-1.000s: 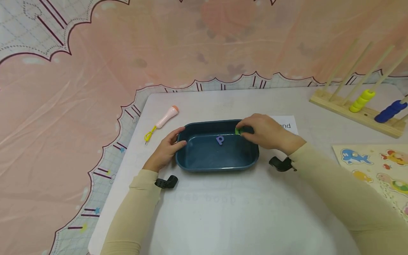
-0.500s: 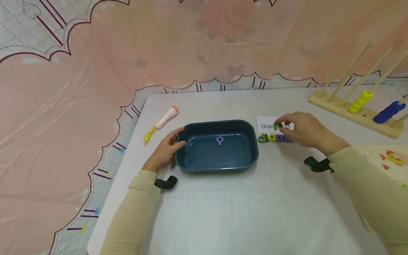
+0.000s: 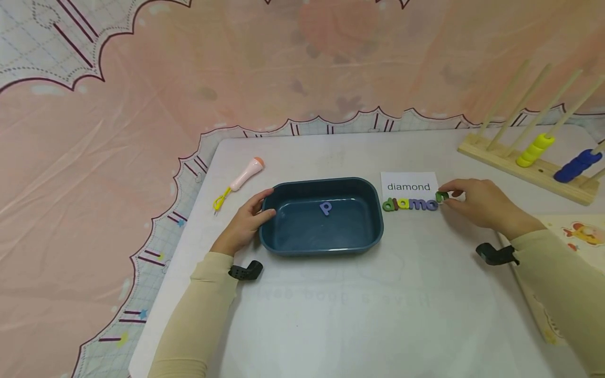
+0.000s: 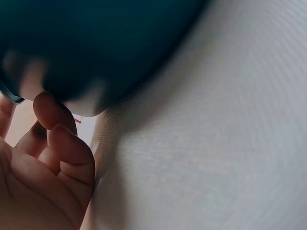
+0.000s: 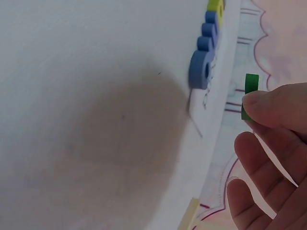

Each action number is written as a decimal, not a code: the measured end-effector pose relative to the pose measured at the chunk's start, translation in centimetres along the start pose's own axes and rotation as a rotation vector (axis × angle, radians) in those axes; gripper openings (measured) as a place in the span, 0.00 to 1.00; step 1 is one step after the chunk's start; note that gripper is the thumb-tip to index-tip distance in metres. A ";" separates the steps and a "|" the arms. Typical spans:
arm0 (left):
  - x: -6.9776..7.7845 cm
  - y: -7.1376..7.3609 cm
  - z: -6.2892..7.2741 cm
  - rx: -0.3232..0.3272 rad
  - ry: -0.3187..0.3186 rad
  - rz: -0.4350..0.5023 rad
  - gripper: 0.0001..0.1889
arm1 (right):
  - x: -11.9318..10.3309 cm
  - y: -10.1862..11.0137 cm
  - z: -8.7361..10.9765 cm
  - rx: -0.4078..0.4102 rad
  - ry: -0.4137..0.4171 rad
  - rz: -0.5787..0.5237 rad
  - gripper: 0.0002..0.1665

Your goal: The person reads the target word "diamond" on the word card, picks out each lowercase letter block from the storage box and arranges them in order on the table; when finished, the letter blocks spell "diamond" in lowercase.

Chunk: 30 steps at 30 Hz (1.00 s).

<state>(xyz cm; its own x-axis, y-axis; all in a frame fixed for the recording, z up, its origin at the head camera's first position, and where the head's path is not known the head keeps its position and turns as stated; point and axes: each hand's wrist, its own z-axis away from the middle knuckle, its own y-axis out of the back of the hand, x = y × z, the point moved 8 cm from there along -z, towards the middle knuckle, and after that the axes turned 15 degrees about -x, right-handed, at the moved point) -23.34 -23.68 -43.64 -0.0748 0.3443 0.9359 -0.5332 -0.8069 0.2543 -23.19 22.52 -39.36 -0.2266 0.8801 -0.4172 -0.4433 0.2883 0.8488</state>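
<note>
A dark blue plastic tray [image 3: 302,231] stands on the white table with a purple letter P [image 3: 325,209] inside. My left hand [image 3: 244,223] grips the tray's left end, thumb over the rim; in the left wrist view, the curled fingers [image 4: 67,148] are beside its wall. Between thumb and fingertips, my right hand [image 3: 487,205] pinches a green letter n [image 3: 441,197], seen edge-on as a green piece [image 5: 252,82] in the right wrist view. It is just right of the purple letter o [image 3: 432,205], the end of a letter row spelling "diamo" below a white card [image 3: 408,179] printed "diamond".
A pink-handled tool with a yellow end [image 3: 246,174] lies left behind the tray. A wooden bead stand [image 3: 531,168] with yellow and blue beads is at the back right. A picture board [image 3: 579,226] lies partly under the right forearm. A pink patterned curtain [image 3: 283,63] hangs behind the table.
My right hand has lifted the green letter from the tray and carried it right, past the card to the row's right end. The left hand has stayed at the tray.
</note>
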 end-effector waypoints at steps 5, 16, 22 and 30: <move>0.0 0.0 0.0 -0.002 -0.003 0.002 0.31 | 1.0 -0.3 0.0 -0.002 0.005 -0.005 0.19; 0.0 0.0 -0.1 -0.010 -0.007 0.011 0.31 | 2.2 -1.3 -0.5 -0.051 -0.026 -0.025 0.18; 0.0 0.0 -0.2 -0.013 0.000 0.008 0.31 | 2.2 -1.6 -0.7 -0.057 -0.024 -0.016 0.18; 0.1 -0.1 -0.3 -0.016 -0.010 0.012 0.31 | 2.2 -1.8 -0.9 -0.056 -0.023 0.000 0.18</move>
<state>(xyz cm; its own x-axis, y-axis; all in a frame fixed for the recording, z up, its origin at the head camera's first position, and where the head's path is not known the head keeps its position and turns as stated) -23.52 -23.44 -43.67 -0.0733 0.3299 0.9412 -0.5459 -0.8031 0.2389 -23.69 23.60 -42.07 -0.2068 0.8886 -0.4095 -0.4916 0.2675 0.8287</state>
